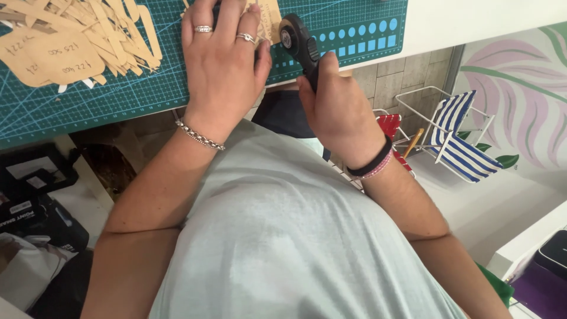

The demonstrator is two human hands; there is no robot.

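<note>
My left hand [221, 65] lies flat, fingers spread, on a tan paper piece [269, 18] on the green cutting mat [118, 97]. It wears two rings and a chain bracelet. My right hand [336, 106] grips the black handle of a rotary cutter [298, 41], whose round blade sits on the mat just right of my left fingers. A black and pink band circles my right wrist. Most of the paper piece is hidden under my left hand.
A heap of tan paper strips and offcuts [77, 35] lies at the mat's upper left. The white table edge [460, 23] runs to the right. Small striped folding chairs [455, 139] stand on the floor at right; dark boxes [35, 195] sit lower left.
</note>
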